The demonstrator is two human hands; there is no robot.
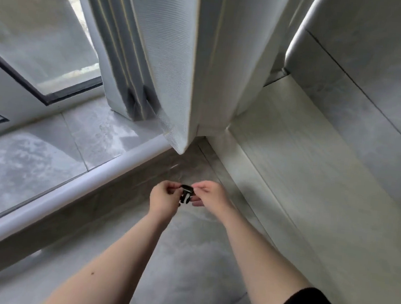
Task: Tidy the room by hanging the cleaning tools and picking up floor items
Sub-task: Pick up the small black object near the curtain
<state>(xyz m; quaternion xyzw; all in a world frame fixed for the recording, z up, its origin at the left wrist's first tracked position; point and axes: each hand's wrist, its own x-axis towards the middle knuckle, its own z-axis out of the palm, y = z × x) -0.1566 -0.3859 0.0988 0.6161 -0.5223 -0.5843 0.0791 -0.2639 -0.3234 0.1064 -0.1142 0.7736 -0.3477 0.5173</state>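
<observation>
Because both hands share one very small object, the likeliest trouble is a fumble: the left hand (163,198) pinches the small black clip (186,195) from its left side while the right hand (208,194) pinches it from the right, each grip closed on it with only fingertips. If either hand lets go unevenly, or the two pull against each other, the piece could spring loose and drop to the grey floor (181,273) below, perhaps skidding toward the corner under the curtain (169,62), where it would be hard to see.

That clip sits just below the centre of the frame, held in the air between the hands, apart from the window ledge (46,150) at left and the pale panel (315,176) at right. Its long axis seems to run roughly up and down the frame, a curved black end uppermost and a lighter-marked end pointing down toward the person; it is too small to tell more.
</observation>
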